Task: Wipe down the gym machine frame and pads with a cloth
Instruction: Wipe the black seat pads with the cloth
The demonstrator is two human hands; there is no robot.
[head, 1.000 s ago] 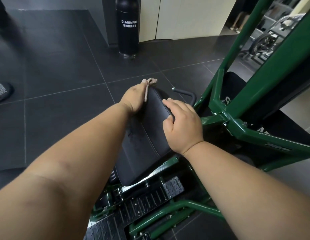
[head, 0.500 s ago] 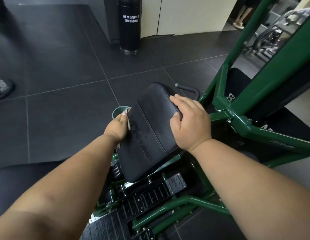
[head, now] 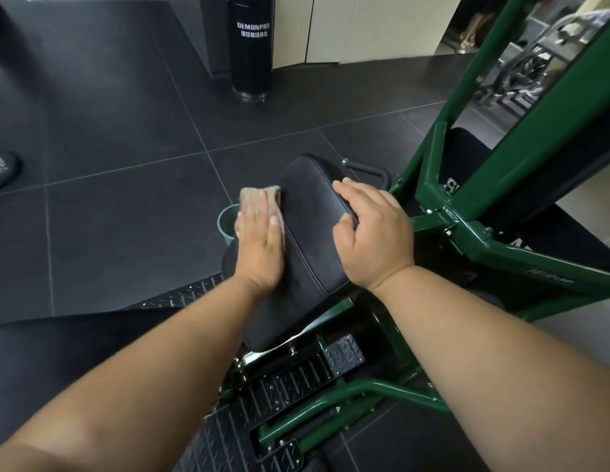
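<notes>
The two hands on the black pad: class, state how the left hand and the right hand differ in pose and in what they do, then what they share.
1. The left hand lies flat with straight fingers; the right hand has curled fingers.
2. The left hand presses a cloth on the pad's left edge; the right hand holds no cloth and grips the right edge.
Shared: both are bare and touch the same pad.

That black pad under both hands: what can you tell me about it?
The black pad is oblong with rounded corners, looks like stitched vinyl and sits tilted on the green frame. The left hand presses a pinkish cloth flat along its left edge; the right hand curls over its right edge.
</notes>
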